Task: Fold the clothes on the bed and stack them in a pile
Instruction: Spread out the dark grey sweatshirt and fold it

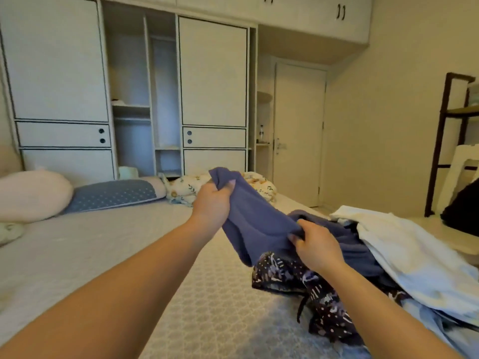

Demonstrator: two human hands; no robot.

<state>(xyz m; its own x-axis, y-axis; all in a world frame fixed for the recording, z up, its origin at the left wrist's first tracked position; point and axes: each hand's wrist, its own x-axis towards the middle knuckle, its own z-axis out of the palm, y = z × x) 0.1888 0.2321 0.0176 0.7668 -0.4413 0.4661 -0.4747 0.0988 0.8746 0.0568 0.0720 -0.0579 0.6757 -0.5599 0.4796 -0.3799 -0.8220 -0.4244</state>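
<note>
We note both hands, left hand (212,200) and right hand (317,244), gripping a soft, bunched blue fleece garment (259,221) above the quilted bed (129,255).

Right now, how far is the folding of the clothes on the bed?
Nothing looks done: no folded pile shows on the grey patterned bed cover. In hand: the left hand and the right hand both grip the plain blue soft garment, lifted and still unfolded. Left: the dark garment with white print and the white and pale blue clothes, heaped loosely at the right.
</note>
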